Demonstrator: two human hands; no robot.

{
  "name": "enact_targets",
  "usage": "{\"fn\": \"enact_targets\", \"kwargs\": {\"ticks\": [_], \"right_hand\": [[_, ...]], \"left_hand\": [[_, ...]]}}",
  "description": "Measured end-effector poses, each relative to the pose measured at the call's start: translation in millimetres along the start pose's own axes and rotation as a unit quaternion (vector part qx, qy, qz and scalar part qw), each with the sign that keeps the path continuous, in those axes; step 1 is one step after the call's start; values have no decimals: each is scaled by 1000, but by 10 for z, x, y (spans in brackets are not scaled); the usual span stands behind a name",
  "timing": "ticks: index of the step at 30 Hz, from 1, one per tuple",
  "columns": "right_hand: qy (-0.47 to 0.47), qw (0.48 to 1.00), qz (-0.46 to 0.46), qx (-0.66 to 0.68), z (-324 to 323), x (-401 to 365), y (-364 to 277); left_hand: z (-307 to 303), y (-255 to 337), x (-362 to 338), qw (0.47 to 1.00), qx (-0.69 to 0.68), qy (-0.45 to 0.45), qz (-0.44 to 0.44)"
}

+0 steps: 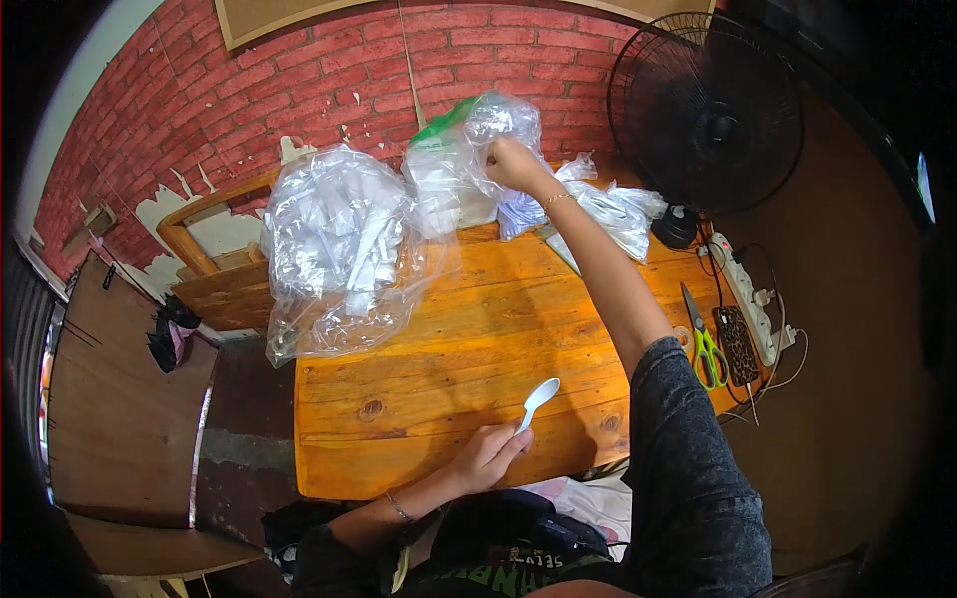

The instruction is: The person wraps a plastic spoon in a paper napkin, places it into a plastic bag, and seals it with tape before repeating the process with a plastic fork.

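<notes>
Near the table's front edge, my left hand (488,456) is closed around the handle of a white plastic spoon (541,393), its bowl pointing up and away from me. My right hand (513,164) reaches across to the back of the table, fingers curled at a clear plastic bag (505,115) with green on it. What those fingers grip is hidden. To the left lies a large clear bag (344,229) full of white plastic pieces that look like wrapped utensils. Another filled clear bag (623,214) rests to the right of my right hand.
Green-handled scissors (710,359) lie at the wooden table's (399,399) right edge, beside a leopard-patterned phone-like object (738,344) and a white power strip (748,299) with cables. A black fan (718,120) stands at the back right, against a red brick-patterned wall (349,75).
</notes>
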State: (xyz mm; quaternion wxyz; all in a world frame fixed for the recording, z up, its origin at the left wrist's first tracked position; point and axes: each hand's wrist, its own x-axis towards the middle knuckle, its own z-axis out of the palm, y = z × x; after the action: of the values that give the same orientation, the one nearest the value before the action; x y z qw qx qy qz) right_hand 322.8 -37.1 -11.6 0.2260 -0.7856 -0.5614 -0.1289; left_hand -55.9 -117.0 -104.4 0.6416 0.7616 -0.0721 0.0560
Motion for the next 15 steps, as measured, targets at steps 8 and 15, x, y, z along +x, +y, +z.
{"fn": "enact_targets", "kwargs": {"ticks": [8,15], "right_hand": [[-13,1000,16,-9,0,-54,-148],[-29,948,123,293,-402,-287,-152]], "left_hand": [[5,22,5,1000,-5,3,5],[-8,-21,-10,1000,2,18,12]]}}
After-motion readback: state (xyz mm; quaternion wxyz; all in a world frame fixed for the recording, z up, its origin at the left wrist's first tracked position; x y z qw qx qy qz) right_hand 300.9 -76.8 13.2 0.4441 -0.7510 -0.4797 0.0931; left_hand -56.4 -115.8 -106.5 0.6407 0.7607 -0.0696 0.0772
